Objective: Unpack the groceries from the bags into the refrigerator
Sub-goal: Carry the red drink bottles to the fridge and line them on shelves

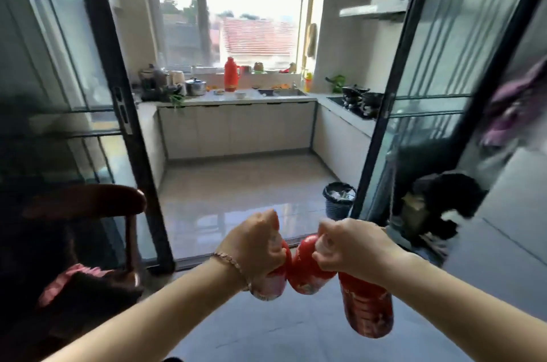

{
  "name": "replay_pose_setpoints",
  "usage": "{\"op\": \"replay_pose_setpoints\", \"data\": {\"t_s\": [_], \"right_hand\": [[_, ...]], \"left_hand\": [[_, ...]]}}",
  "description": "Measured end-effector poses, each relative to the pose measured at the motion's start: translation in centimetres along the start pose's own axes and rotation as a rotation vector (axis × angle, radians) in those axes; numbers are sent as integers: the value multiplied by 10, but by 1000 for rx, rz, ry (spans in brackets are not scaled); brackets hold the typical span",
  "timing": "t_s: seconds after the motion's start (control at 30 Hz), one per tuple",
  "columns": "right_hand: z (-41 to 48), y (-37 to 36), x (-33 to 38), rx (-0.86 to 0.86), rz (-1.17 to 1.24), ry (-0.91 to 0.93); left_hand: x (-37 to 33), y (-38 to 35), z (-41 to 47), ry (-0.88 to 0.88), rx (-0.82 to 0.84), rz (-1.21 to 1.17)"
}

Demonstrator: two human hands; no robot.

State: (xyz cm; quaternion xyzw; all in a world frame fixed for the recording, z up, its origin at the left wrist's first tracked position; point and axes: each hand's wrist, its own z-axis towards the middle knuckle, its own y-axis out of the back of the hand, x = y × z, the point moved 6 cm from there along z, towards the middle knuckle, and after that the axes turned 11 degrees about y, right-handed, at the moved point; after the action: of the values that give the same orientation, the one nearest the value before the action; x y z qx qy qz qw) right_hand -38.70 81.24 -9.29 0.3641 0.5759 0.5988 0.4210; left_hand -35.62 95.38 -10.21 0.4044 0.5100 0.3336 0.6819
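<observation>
Three bottles (pixel 307 268): red, hanging neck-up from the two hands, low in the middle of the view, over the grey floor (pixel 281 335) just short of the kitchen doorway.
Left hand (pixel 254 246): fingers curled tight round the neck of the left bottle (pixel 270 283), which carries a pale pink label; a thin bracelet (pixel 229 262) lies on the wrist.
Right hand (pixel 352 249): fist closed round the neck of the right bottle (pixel 367 307); the middle bottle (pixel 307 268) hangs at its fingers too, but how it is held there cannot be told.
Bottle contact: left and middle touch side by side; the right one hangs lower.
Doorway: a dark left door frame (pixel 97 65) and right door frame (pixel 393 124), each with glass panels, with an open gap between them straight ahead.
Chair (pixel 88 201): dark wood, just beside the left door frame, a pink cloth (pixel 71 272) on its seat.
Waste bin (pixel 340 200): dark, lined, on the kitchen tiles close to the right door frame, at the edge of the passage.
Dark heap (pixel 438 207): right of that frame, blurred; cannot tell what it is.
Counter (pixel 236 99): along the far wall under the window (pixel 251 6), bearing a red thermos (pixel 231 74) and a steel pot (pixel 195 86), with a sink (pixel 290 92) set in.
Stove (pixel 358 101): on the right-hand run, under a hood (pixel 373 10).
</observation>
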Motion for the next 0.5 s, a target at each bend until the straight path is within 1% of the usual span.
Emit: {"op": "replay_pose_setpoints", "data": {"t_s": [0.2, 0.37, 0.5], "right_hand": [[-71, 3, -199, -16, -28, -294], [-113, 8, -335, -53, -45, -552], [-134, 24, -435, -69, -19, -735]], "left_hand": [[-180, -87, 87, -255, 135, -128], [-303, -160, 159, -382, 266, -229], [-406, -202, 221, -502, 369, -323]]}}
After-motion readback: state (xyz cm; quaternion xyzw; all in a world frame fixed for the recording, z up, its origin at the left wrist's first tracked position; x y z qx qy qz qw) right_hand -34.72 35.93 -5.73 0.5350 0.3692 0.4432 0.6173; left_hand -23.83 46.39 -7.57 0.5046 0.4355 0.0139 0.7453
